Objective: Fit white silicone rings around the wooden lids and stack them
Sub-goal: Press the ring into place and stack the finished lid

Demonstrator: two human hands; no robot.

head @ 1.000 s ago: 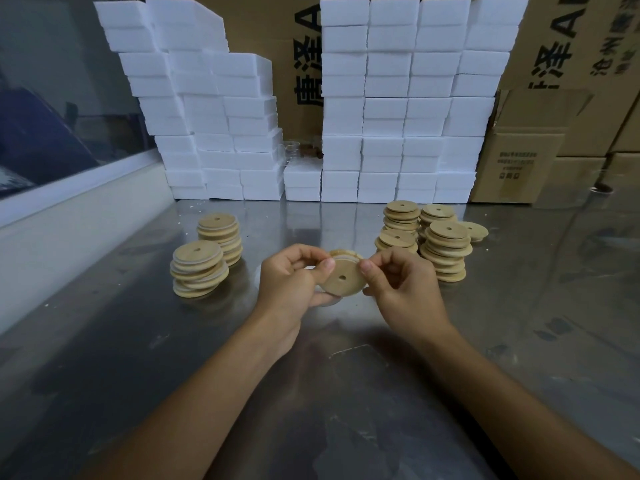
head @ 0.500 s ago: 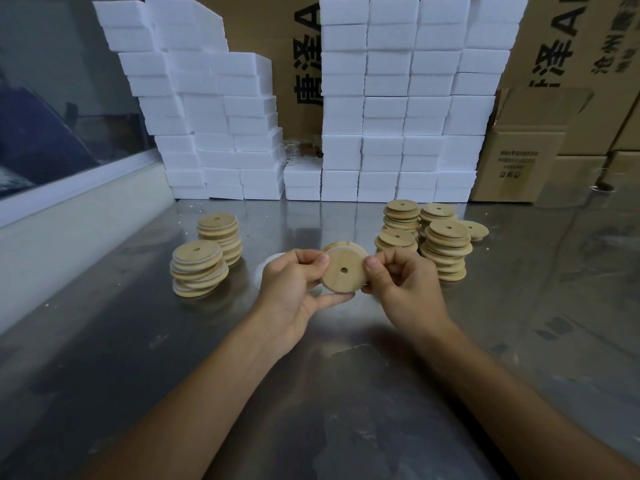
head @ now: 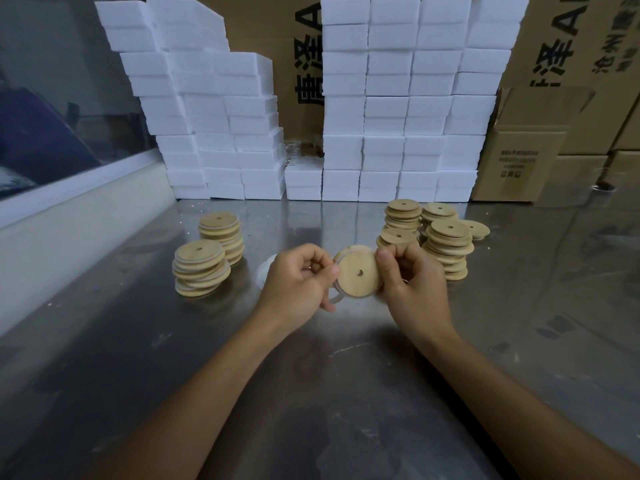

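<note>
Forearms extend over a scuffed steel table (head: 138, 358). Left hand (head: 298, 285) and right hand (head: 412, 282) pinch opposite edges of one wooden lid (head: 356, 271), held above the surface with a silicone ring (head: 335, 299) hanging partly off. Lid stacks (head: 201, 268) flank them; beyond stand white foam blocks (head: 398, 98) and cardboard cartons (head: 519, 161).

Premises appear to be a packing or light-assembly workshop. Evidence: a scuffed stainless steel worktable (head: 519, 323), printed cardboard cartons (head: 526, 161) stacked against the rear, and white foam blocks (head: 398, 98) piled in bulk. Batches of identical wooden lids (head: 201, 268) stand stacked on the table.
</note>
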